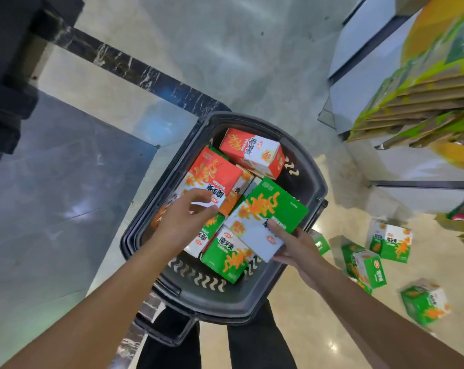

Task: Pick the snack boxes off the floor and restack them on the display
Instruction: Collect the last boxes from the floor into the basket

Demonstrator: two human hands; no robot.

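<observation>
A black shopping basket [314,182] stands on the floor in front of me, filled with several red and green snack boxes. My right hand [297,249] grips the near end of a green and white box [273,209] lying on top of the pile. My left hand [184,219] hovers over the basket with fingers loosely spread, its fingertips touching a red and white box [212,174]. Another red box [254,151] lies at the basket's far end. Several green boxes lie scattered on the floor at the right, among them a tilted box [365,265] and a farther box [390,242].
A display [422,97] of flattened cardboard and green packs rises at the upper right, above a white base. A black marble strip crosses the pale floor at the left. My dark trouser legs [252,342] show below the basket.
</observation>
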